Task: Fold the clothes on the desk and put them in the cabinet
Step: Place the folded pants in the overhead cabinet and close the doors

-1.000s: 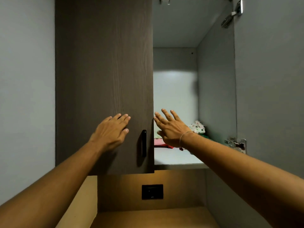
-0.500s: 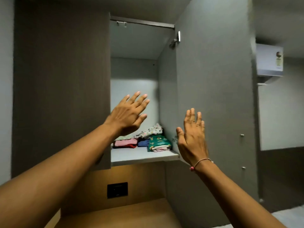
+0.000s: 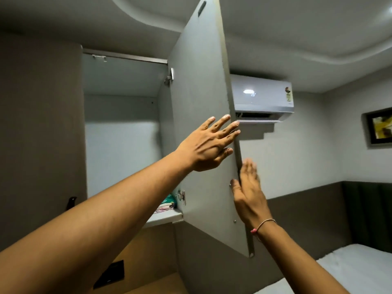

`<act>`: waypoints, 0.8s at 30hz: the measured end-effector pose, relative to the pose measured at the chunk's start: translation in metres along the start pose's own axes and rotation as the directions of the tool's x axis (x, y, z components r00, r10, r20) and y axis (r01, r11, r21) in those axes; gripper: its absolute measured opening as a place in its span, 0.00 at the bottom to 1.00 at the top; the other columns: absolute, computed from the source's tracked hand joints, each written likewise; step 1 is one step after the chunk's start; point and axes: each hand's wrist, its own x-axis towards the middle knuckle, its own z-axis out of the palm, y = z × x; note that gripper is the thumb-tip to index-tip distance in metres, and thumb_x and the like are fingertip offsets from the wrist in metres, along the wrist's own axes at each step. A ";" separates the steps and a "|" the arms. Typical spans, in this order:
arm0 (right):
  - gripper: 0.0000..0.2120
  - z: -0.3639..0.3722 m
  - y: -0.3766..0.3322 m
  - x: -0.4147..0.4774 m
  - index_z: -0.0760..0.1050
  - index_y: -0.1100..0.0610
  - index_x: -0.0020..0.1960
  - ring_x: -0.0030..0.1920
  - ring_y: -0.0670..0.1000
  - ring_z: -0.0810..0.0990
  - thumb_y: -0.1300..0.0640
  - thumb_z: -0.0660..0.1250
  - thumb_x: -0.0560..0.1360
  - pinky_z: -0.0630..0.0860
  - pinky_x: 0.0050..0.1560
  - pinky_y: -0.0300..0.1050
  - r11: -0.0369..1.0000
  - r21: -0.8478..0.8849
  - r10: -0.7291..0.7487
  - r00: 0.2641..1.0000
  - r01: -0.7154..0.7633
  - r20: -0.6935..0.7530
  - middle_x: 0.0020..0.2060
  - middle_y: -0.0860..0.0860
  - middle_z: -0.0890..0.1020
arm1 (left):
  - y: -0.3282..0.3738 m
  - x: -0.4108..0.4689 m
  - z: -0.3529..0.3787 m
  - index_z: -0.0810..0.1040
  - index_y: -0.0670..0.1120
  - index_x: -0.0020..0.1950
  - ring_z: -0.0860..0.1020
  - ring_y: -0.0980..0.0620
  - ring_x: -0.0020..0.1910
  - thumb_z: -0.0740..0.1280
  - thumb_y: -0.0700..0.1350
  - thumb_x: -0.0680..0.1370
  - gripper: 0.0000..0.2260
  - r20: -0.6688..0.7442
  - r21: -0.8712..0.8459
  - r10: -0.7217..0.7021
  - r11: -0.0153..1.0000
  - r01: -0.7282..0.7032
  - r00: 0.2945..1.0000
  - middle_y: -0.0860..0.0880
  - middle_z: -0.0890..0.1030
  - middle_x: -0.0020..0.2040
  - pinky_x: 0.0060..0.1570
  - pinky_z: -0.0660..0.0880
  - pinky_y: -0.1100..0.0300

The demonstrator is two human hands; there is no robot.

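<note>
The overhead cabinet (image 3: 121,128) has its right door (image 3: 201,115) swung out toward me, grey inner face showing. My left hand (image 3: 209,145) is raised flat against that face near the door's free edge, fingers spread, holding nothing. My right hand (image 3: 249,192) is at the door's free edge lower down, fingers together and blurred, thumb on the inner face. Folded clothes (image 3: 166,205) lie on the cabinet shelf (image 3: 163,218); only a green and pink corner shows behind my left forearm.
The cabinet's dark left door (image 3: 40,134) is closed, with a black handle (image 3: 71,203). An air conditioner (image 3: 263,98) hangs on the wall right of the open door. A framed picture (image 3: 379,128) and a white bed (image 3: 350,272) are at right.
My view has turned right. My left hand went from in front of the shelf to the open door's inner face. My right hand slid along the inner face to the door's free edge.
</note>
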 end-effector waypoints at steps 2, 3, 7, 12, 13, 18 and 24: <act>0.33 0.000 0.005 0.003 0.36 0.50 0.77 0.76 0.43 0.37 0.43 0.45 0.77 0.38 0.76 0.42 0.998 0.055 -0.013 0.999 0.010 0.046 0.78 0.47 0.39 | 0.002 0.006 0.003 0.48 0.49 0.79 0.41 0.45 0.78 0.44 0.57 0.83 0.26 0.023 0.004 -0.009 1.000 0.009 1.000 0.47 0.46 0.80 0.76 0.46 0.44; 0.33 -0.001 0.006 0.004 0.37 0.49 0.77 0.77 0.43 0.38 0.43 0.46 0.77 0.39 0.76 0.41 0.997 0.080 -0.015 0.999 0.011 0.049 0.77 0.46 0.39 | 0.002 0.007 0.005 0.47 0.50 0.79 0.41 0.45 0.78 0.44 0.57 0.83 0.26 0.029 -0.001 -0.014 1.000 0.014 0.999 0.47 0.45 0.80 0.76 0.46 0.44; 0.32 0.000 0.007 0.000 0.38 0.47 0.77 0.77 0.42 0.39 0.43 0.47 0.77 0.42 0.77 0.42 0.990 0.128 -0.062 0.996 0.054 0.057 0.76 0.42 0.40 | 0.001 0.000 0.009 0.45 0.50 0.79 0.41 0.45 0.78 0.43 0.58 0.82 0.26 0.012 0.003 -0.035 0.999 0.035 0.999 0.48 0.45 0.80 0.76 0.44 0.44; 0.31 0.011 -0.013 -0.010 0.41 0.47 0.78 0.77 0.40 0.41 0.44 0.49 0.78 0.45 0.77 0.41 0.971 0.194 -0.150 0.987 0.137 0.050 0.77 0.42 0.43 | -0.014 -0.033 -0.003 0.48 0.50 0.79 0.43 0.45 0.78 0.40 0.58 0.81 0.27 -0.003 0.039 -0.054 0.998 0.054 0.999 0.48 0.48 0.80 0.76 0.44 0.42; 0.31 0.016 -0.020 -0.013 0.41 0.47 0.78 0.77 0.39 0.41 0.44 0.49 0.78 0.45 0.76 0.40 0.966 0.203 -0.175 0.983 0.161 0.051 0.77 0.42 0.43 | -0.018 -0.045 -0.007 0.49 0.50 0.79 0.44 0.45 0.78 0.41 0.58 0.82 0.27 -0.005 0.046 -0.058 0.997 0.058 0.998 0.48 0.49 0.80 0.76 0.45 0.42; 0.28 0.053 -0.067 -0.025 0.42 0.46 0.77 0.76 0.37 0.41 0.47 0.49 0.80 0.46 0.76 0.38 0.909 0.263 -0.344 0.938 0.323 0.038 0.77 0.42 0.48 | -0.047 -0.115 -0.021 0.50 0.50 0.79 0.47 0.44 0.79 0.44 0.57 0.82 0.26 0.018 0.092 -0.136 0.987 0.134 0.991 0.48 0.51 0.79 0.76 0.46 0.42; 0.27 0.125 -0.124 -0.018 0.41 0.45 0.77 0.77 0.41 0.40 0.46 0.45 0.80 0.40 0.76 0.40 0.840 0.283 -0.521 0.836 0.464 0.176 0.78 0.42 0.46 | -0.089 -0.210 -0.018 0.48 0.48 0.79 0.45 0.46 0.79 0.44 0.57 0.82 0.27 0.123 0.178 -0.322 0.938 0.299 0.939 0.48 0.48 0.80 0.76 0.48 0.43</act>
